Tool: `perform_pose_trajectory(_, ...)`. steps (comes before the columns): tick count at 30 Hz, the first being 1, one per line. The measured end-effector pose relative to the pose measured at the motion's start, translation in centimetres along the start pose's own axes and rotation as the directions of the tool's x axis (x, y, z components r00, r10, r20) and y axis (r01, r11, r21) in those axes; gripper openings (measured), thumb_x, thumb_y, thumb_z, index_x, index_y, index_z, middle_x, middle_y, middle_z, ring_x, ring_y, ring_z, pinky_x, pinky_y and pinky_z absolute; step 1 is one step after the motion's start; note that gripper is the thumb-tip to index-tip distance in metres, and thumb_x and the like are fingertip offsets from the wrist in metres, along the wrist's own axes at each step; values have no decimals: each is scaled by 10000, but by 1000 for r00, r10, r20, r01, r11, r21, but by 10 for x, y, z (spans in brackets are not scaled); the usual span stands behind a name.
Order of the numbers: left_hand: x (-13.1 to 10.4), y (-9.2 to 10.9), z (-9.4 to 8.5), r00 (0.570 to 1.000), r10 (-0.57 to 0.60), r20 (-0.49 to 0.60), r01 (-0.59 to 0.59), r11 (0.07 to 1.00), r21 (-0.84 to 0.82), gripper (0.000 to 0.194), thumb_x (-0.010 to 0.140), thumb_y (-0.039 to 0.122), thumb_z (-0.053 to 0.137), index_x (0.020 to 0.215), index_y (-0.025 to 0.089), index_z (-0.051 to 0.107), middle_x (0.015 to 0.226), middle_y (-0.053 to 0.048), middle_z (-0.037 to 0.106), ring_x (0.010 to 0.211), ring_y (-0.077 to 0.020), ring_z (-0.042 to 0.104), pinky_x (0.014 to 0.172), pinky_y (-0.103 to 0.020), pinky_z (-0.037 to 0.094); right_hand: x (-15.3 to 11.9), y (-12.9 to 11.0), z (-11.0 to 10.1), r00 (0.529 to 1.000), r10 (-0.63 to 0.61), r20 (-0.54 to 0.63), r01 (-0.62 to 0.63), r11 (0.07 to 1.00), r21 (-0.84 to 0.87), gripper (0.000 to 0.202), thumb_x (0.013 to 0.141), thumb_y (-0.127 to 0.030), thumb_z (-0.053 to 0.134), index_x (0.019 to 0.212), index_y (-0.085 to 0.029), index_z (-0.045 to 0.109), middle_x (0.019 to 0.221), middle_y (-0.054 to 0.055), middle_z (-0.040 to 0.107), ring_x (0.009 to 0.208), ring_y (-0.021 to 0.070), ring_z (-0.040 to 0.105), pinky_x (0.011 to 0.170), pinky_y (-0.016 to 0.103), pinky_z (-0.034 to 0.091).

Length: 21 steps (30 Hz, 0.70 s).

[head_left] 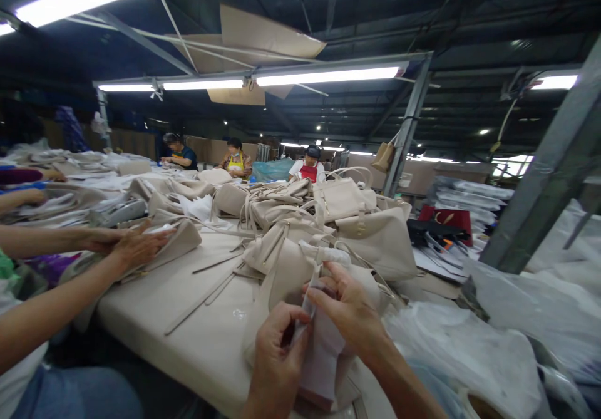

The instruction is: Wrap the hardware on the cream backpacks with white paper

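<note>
Strip lights (328, 77) shone beneath a dark roof at twelve o'clock in the view, above a broad workroom with a grey metal post (539, 175) at three o'clock. Across the pale worktable (206, 337) lay a heap of cream bags (345, 200), piled from the centre toward one o'clock, with one large cream bag (380, 243) on its side near four o'clock. Thin straps (201, 312) trailed over the tabletop toward eight o'clock. At six o'clock, the left hand (282, 353) had its thumb and forefinger pinched together on the edge of a thin white sheet (323, 356). Just beside it, toward five o'clock, the right hand (350, 303) gripped the upper part of the same sheet between thumb and bent fingers. That sheet hung down between the two hands, in front of the cream material of the heap. At nine o'clock, a neighbour's hands (136, 247) touched a cream piece (181, 243) on the table. Farther off, a person in a red apron (308, 171) was near twelve o'clock, and a person in a yellow apron (235, 162) toward ten. Clear plastic sheeting (469, 350) lay crumpled at four o'clock, and a dark red bag (453, 223) stood at three, nearer than the stacked, plastic-wrapped goods (469, 200).
</note>
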State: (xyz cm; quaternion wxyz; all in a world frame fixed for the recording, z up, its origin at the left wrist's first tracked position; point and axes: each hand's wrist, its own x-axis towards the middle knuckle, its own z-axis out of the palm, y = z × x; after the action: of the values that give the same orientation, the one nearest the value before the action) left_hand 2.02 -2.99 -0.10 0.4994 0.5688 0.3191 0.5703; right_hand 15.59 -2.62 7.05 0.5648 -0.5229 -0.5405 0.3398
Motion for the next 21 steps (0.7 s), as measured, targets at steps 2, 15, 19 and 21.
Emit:
perform_pose_trajectory(2,1,6,-7,988,-37,147,58,988,-145,528,721,521,747,1135,217,627,773,-12,621,685,-161,553,626,-235,432,2,-1,-1,1000,0,15,-1,999,40,409,711,-329,722,1085,-188,632,680,-15,712,675,200,667,621,284,508)
perform_pose_trajectory(15,44,40,3,795,-340,503,430,900,-72,400,677,491,771,774,103,750,633,-16,627,569,-113,554,561,-209,444,6,-12,-9,995,7,100,-6,1000,-3,456,684,-318,742,1105,-168,652,752,5,742,769,218,701,703,297,526)
perform_pose_trajectory(19,38,38,20,839,-348,419,473,847,-242,334,655,414,784,786,108,748,614,-15,641,539,-111,551,544,-208,452,-12,-9,-26,1000,24,-18,-22,995,100,648,695,-468,765,1249,-169,612,847,45,754,783,232,695,722,333,542)
perform_pose_trajectory(21,35,40,28,853,-343,392,489,787,-376,267,631,350,789,727,106,738,588,-20,647,525,-113,550,564,-219,472,-30,6,-37,994,86,-73,-67,971,231,644,722,-570,737,1237,-202,618,959,78,759,790,236,700,691,336,554)
